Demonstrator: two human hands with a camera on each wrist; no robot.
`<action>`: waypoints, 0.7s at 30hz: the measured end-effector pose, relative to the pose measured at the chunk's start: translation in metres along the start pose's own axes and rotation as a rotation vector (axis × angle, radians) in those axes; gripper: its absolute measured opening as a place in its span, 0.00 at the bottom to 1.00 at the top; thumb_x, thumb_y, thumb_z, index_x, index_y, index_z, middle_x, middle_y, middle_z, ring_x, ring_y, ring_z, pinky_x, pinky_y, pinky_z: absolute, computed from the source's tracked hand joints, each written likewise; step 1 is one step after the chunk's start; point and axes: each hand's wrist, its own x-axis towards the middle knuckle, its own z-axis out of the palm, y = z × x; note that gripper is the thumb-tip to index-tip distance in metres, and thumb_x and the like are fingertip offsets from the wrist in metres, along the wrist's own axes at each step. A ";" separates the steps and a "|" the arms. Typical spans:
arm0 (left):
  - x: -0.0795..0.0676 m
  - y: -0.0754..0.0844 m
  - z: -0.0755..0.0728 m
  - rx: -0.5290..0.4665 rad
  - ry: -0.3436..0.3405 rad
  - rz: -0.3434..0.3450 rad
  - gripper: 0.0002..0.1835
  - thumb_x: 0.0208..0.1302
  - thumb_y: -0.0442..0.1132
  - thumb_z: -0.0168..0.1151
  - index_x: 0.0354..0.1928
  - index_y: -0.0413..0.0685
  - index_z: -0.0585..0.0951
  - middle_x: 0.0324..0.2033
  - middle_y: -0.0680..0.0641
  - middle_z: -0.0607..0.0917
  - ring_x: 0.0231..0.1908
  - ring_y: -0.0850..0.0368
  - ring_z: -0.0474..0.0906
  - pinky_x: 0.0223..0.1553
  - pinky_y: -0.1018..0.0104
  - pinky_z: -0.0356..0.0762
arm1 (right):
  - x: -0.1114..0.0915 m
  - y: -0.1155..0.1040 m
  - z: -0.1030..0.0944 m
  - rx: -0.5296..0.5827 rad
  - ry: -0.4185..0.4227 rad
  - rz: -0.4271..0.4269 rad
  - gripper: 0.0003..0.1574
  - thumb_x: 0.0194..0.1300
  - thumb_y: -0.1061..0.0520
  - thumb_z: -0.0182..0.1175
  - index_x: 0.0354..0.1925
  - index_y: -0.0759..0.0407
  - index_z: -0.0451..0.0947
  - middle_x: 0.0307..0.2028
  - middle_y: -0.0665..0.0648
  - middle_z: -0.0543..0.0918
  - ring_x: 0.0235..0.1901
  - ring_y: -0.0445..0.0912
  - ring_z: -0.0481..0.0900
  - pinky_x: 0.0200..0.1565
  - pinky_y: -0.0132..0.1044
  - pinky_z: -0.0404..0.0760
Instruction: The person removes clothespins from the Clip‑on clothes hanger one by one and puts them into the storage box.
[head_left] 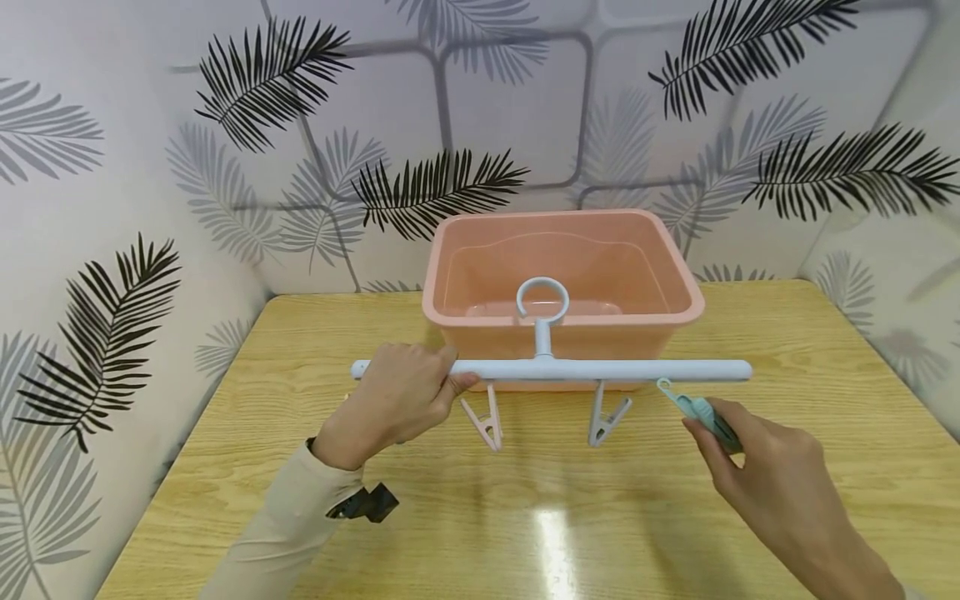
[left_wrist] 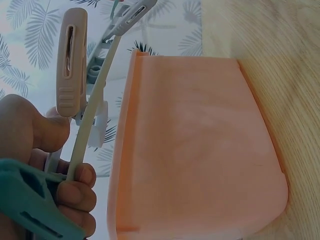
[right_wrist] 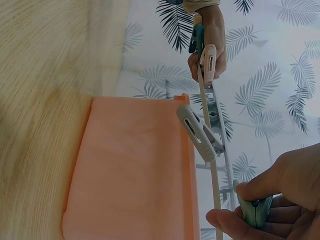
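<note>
A light blue clip hanger (head_left: 645, 370) with a round hook is held level in front of the basin. My left hand (head_left: 397, 392) grips its bar near the left end, the thumb along the front. Under the bar hang a pink clothes peg (head_left: 492, 425) and a grey clothes peg (head_left: 600, 427). In the left wrist view, a teal clothes peg (left_wrist: 42, 207) sits by the left fingers. My right hand (head_left: 780, 475) pinches another teal clothes peg (head_left: 703, 412), its small hooked tip just below the bar's right part. The right fingertips are right beside the bar in the right wrist view.
A pink plastic basin (head_left: 675, 320) stands on the wooden table (head_left: 315, 333), close behind the hanger and against the back. Leaf-patterned wall covering (head_left: 510, 108) encloses the table at the back and sides.
</note>
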 end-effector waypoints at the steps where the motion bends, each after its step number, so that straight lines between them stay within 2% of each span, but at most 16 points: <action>1: 0.000 0.000 0.000 0.001 0.002 0.001 0.21 0.71 0.51 0.53 0.21 0.52 0.65 0.12 0.57 0.60 0.12 0.62 0.55 0.13 0.67 0.54 | 0.001 0.000 0.000 -0.001 0.002 -0.004 0.33 0.74 0.40 0.46 0.36 0.68 0.80 0.24 0.57 0.85 0.19 0.49 0.84 0.20 0.31 0.77; 3: 0.000 -0.001 0.001 0.003 0.008 0.003 0.21 0.71 0.51 0.53 0.21 0.52 0.65 0.12 0.57 0.60 0.12 0.61 0.56 0.13 0.67 0.54 | 0.001 0.000 -0.001 -0.003 0.006 -0.012 0.41 0.73 0.35 0.38 0.36 0.67 0.80 0.24 0.57 0.86 0.19 0.49 0.84 0.21 0.30 0.77; 12: 0.000 -0.003 0.003 0.017 0.054 0.010 0.20 0.70 0.51 0.54 0.22 0.51 0.66 0.13 0.56 0.63 0.13 0.61 0.59 0.13 0.68 0.56 | 0.004 -0.001 -0.004 0.007 -0.005 -0.022 0.39 0.72 0.34 0.39 0.36 0.65 0.80 0.25 0.53 0.85 0.23 0.47 0.84 0.23 0.29 0.78; 21: 0.001 -0.002 0.007 0.012 0.065 0.004 0.19 0.70 0.51 0.54 0.23 0.50 0.68 0.15 0.55 0.65 0.15 0.59 0.62 0.17 0.66 0.61 | 0.010 0.002 -0.004 0.004 0.054 -0.069 0.36 0.73 0.36 0.42 0.38 0.65 0.81 0.30 0.56 0.87 0.28 0.52 0.86 0.29 0.28 0.79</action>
